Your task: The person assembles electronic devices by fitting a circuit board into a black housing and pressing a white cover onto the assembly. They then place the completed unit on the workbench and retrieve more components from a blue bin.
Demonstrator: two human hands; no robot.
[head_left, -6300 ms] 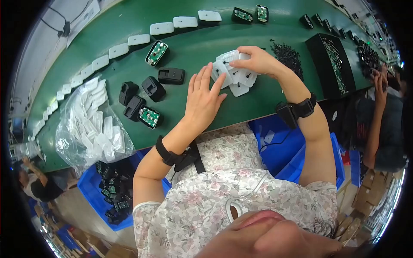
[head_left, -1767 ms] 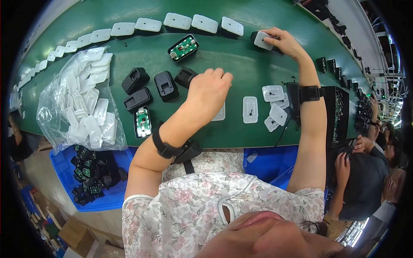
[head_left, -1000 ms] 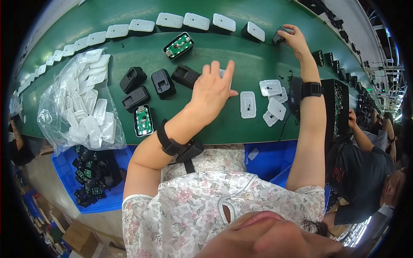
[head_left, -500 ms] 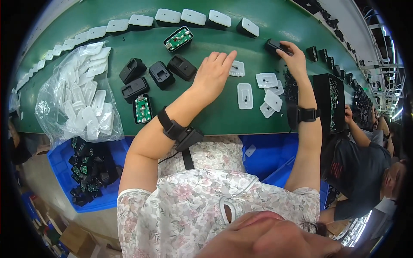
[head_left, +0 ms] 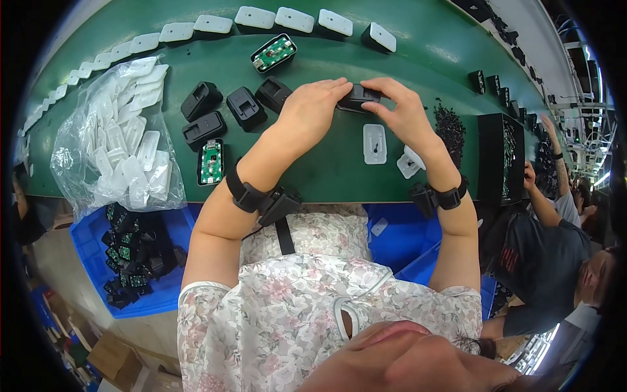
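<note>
A small black plastic case (head_left: 359,98) lies on the green table between my hands. My right hand (head_left: 405,112) grips its right end between thumb and fingers. My left hand (head_left: 307,112) is closed against its left end; the fingertips are partly hidden. A white plastic cover plate (head_left: 375,144) with a small black piece on it lies just nearer me. More white plates (head_left: 409,164) show partly under my right wrist. Several black cases (head_left: 246,109) stand left of my left hand. A case with a green circuit board (head_left: 211,161) is near the table edge, another (head_left: 273,53) farther back.
A clear bag of white plates (head_left: 124,144) fills the left side. White-topped cases (head_left: 295,20) curve along the back. Small black pieces (head_left: 449,130) are heaped at right, beside a black box (head_left: 491,160). Blue bins (head_left: 150,297) sit below the edge. Another person (head_left: 545,255) is at right.
My right hand has brought the black case leftward from the far right to between my hands. My left hand has shifted slightly left and closed against it. One white plate is now hidden there.
</note>
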